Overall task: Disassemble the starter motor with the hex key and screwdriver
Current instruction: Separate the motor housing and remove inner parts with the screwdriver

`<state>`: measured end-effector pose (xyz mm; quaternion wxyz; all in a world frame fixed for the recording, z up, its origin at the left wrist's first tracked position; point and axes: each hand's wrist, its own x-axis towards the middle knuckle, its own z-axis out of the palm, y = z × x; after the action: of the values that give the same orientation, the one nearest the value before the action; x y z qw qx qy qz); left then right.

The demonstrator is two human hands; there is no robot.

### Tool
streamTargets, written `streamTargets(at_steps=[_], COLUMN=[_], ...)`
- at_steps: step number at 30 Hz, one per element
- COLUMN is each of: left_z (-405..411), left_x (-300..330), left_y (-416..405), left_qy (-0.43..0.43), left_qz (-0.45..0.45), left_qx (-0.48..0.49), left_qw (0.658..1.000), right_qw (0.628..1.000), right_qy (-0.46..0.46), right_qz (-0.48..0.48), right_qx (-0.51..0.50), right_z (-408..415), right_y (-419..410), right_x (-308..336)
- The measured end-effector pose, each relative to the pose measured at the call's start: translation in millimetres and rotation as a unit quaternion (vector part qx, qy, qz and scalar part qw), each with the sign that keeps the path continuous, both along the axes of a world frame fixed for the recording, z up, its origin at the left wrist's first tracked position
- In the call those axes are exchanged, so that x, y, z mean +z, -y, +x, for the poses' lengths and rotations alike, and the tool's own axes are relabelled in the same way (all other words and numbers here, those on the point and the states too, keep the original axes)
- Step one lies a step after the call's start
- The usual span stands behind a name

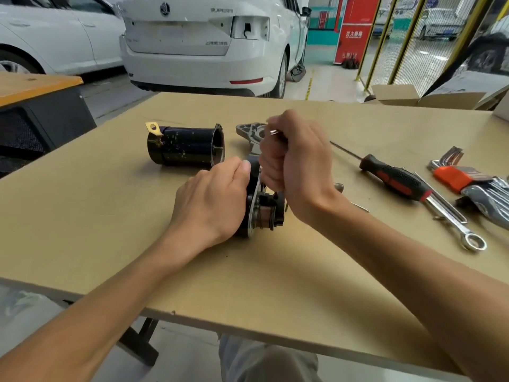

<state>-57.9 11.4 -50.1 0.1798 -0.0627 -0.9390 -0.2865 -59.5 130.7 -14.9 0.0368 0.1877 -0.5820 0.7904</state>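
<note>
Head view, left to right across a tan board table. Far left, beyond the table: an orange-topped black bench, with white cars behind it, the nearer white car seen from the rear with a tail-lamp socket open. On the table's left-centre: a black motor housing, lying on its side, open mouth turned right, a brass terminal lug at its left end. Just right of that, a grey cast end bracket, partly hidden by the right hand. Centre, nearer: the starter motor core, on its side on the table, a metal plate and brush gear visible at its near end. Left hand wrapped round the core's left side, thumb up along the top, gripping it. Right hand above the core in a closed fist round a slim metal part, only a shiny tip showing above the knuckles; cannot tell what the part is. Right of the hands: a screwdriver with black-and-red handle, shaft pointing away to the left, untouched. Beside and under its handle, a combination wrench, ring end nearest. Far right: a hex key set in an orange holder, next to grey-packaged items at the table edge. Behind, an open cardboard box and a yellow-framed mesh fence.
</note>
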Motion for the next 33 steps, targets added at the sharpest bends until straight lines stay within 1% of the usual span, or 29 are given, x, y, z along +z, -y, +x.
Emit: streamTargets(at_steps=[3, 8, 11, 13, 14, 16, 18, 19, 20, 21, 22, 23, 24, 25, 26, 27, 28, 29, 30, 31, 33], left_z=[-0.7, -0.9, -1.6, -1.9, -2.0, -1.5, -1.4, -1.1, -0.5, 0.0, 0.7, 1.1, 1.0, 0.2, -0.6, -1.5, -2.4, -3.3, -4.2, -5.5, -7.8], left_x=[0.0, -1.0, -0.4, -0.6, -0.9, -1.6, -1.2, -0.9, -0.5, -0.2, 0.3, 0.5, 0.5, 0.4, 0.0, -0.3, -0.5, -0.4, 0.1, 1.0, 2.9], left_y=[0.7, 1.7, 1.3, 1.2, 1.3, 1.4, 1.5, 0.8, 0.4, 0.1, 0.0, 0.2, 0.6, 0.7, 0.9, 0.9, 0.7, 0.5, 0.7, 0.5, 0.7], left_qy=[-0.002, -0.007, -0.008, -0.006, -0.007, -0.008, -0.007, -0.004, -0.003, -0.003, -0.004, -0.003, -0.002, 0.000, 0.001, 0.001, 0.002, 0.005, 0.012, 0.022, 0.046], left_qz=[0.006, 0.017, 0.009, 0.006, 0.007, 0.011, 0.020, 0.026, 0.033, 0.037, 0.039, 0.039, 0.036, 0.033, 0.030, 0.029, 0.028, 0.026, 0.023, 0.021, 0.020], left_qx=[0.000, -0.005, -0.005, -0.008, -0.010, -0.011, -0.005, -0.004, -0.005, -0.006, -0.007, -0.006, -0.004, -0.001, 0.002, 0.006, 0.010, 0.011, 0.010, 0.008, 0.005], left_qw=[1.000, 1.000, 1.000, 1.000, 1.000, 1.000, 1.000, 1.000, 0.999, 0.999, 0.999, 0.999, 0.999, 0.999, 1.000, 1.000, 1.000, 1.000, 1.000, 1.000, 0.999], right_qw=[1.000, 1.000, 0.995, 0.994, 0.995, 0.998, 0.993, 0.989, 0.987, 0.986, 0.985, 0.977, 0.958, 0.927, 0.882, 0.833, 0.792, 0.770, 0.766, 0.774, 0.798], right_qy=[-0.020, -0.013, -0.053, -0.063, -0.049, 0.025, 0.115, 0.143, 0.159, 0.164, 0.156, 0.140, 0.117, 0.093, 0.067, 0.044, 0.024, 0.011, 0.004, 0.005, 0.037], right_qz=[-0.005, -0.006, -0.054, -0.044, -0.017, 0.021, -0.015, -0.032, -0.025, 0.010, 0.075, 0.162, 0.261, 0.364, 0.465, 0.548, 0.605, 0.633, 0.637, 0.627, 0.594], right_qx=[-0.005, -0.023, -0.061, -0.083, -0.087, -0.062, -0.026, -0.018, -0.015, -0.014, -0.013, -0.009, 0.001, 0.019, 0.044, 0.068, 0.081, 0.084, 0.082, 0.080, 0.091], right_z=[-1.7, 1.0, -3.4, -7.7, -10.0, -13.1, -16.6, -18.4, -20.5, -22.5, -24.0, -23.9, -22.0, -18.3, -12.4, -6.2, -1.7, 0.6, 1.0, 0.0, -2.1], right_y=[0.4, -4.4, -16.7, -29.4, -36.0, -47.4, -55.6, -59.4, -63.3, -66.3, -69.4, -72.1, -74.3, -75.4, -74.8, -72.7, -70.7, -68.8, -67.6, -67.3, -68.5], right_x=[3.6, 12.3, 35.7, 45.1, 45.8, 41.9, 36.6, 34.4, 32.8, 31.1, 30.3, 30.0, 30.5, 31.5, 33.3, 34.0, 32.7, 30.3, 27.0, 24.2, 21.6])
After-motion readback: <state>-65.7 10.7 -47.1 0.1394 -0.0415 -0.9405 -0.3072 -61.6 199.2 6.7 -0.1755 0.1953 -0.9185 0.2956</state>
